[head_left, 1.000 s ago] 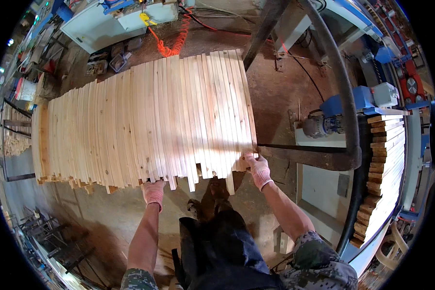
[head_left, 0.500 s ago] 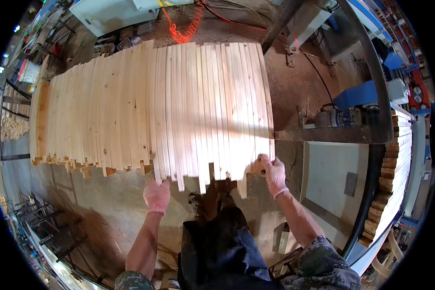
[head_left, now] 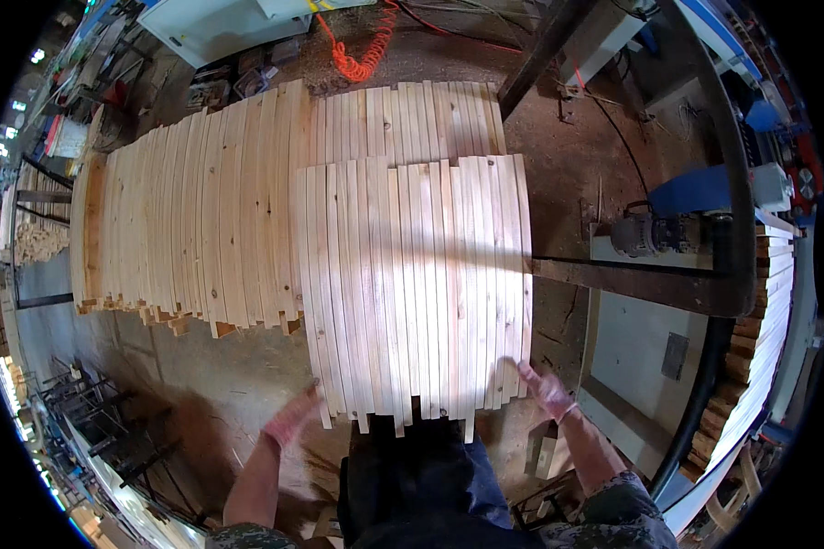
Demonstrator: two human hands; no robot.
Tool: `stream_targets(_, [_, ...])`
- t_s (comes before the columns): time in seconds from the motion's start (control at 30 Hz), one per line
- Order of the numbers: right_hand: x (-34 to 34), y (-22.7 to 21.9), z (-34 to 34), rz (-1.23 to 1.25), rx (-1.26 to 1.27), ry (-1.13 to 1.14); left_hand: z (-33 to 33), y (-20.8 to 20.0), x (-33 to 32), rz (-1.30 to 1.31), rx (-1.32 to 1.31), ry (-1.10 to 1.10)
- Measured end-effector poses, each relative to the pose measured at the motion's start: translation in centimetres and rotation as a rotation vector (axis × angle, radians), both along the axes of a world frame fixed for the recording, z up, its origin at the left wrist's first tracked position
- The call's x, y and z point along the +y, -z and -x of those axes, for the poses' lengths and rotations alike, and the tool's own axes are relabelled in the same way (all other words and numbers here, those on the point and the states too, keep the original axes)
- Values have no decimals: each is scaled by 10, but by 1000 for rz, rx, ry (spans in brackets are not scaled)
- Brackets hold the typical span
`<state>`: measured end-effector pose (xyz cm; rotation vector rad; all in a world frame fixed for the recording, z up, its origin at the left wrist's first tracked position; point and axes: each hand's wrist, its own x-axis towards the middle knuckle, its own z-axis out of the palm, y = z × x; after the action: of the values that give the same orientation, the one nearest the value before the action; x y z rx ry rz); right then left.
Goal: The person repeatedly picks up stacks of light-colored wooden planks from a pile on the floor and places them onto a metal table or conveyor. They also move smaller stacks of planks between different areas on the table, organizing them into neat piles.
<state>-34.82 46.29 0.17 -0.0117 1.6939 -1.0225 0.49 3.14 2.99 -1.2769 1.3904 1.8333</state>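
A layer of pale wooden strips (head_left: pixel 403 274), laid side by side, juts toward me over the near edge of the stack. My left hand (head_left: pixel 292 414), in a pinkish work glove, grips the layer's near left corner; its fingertips are partly hidden by the wood. At the opposite near corner, my gloved right hand (head_left: pixel 547 392) presses in against the outermost strip with its fingers along the side. The strips' near ends are uneven and sit just above my lap. Behind them, a lower layer of strips (head_left: pixel 403 119) shows.
A taller block of strips (head_left: pixel 192 210) adjoins on the left. A dark metal frame bar (head_left: pixel 632 279) lies close on the right, with a motor (head_left: pixel 645 233) behind it. More stacked strips (head_left: pixel 751 348) stand far right. An orange coiled hose (head_left: pixel 362 59) hangs beyond.
The top layer of strips has slid toward me, exposing the layer beneath at the far end. Both hands have moved nearer to my body with it.
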Motion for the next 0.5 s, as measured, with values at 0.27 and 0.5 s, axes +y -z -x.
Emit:
stream_targets(0.27, [-96,41,71,49,-181,493,115,83,-47,160,78,-532])
stream_targets(0.5, [-93,23,56,89,-217,448,110,63,-32,62,107,-527])
